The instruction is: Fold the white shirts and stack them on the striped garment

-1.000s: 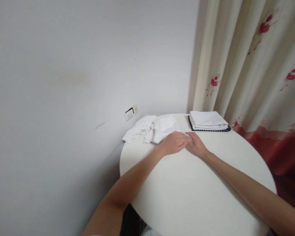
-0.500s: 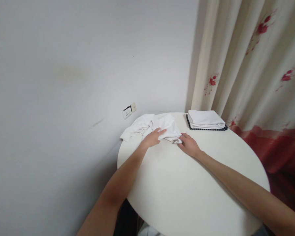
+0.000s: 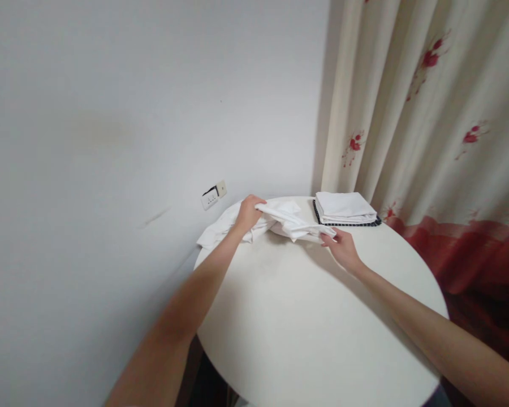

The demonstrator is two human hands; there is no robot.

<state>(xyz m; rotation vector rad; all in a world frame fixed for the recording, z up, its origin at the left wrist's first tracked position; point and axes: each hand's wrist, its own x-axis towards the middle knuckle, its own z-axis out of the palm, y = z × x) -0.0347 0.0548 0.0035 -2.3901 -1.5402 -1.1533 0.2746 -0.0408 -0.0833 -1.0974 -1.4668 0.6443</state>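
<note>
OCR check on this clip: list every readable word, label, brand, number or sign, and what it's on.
None readable.
Held white cloth: no lettering visible.
Folded white stack: no lettering visible.
Wall socket: any markings too small to read.
Curtain: red floral print, no lettering visible.
Round white table: no lettering visible.

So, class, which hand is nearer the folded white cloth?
Right: the right hand is in front of the folded white cloth; the left hand is farther, to its left.
</note>
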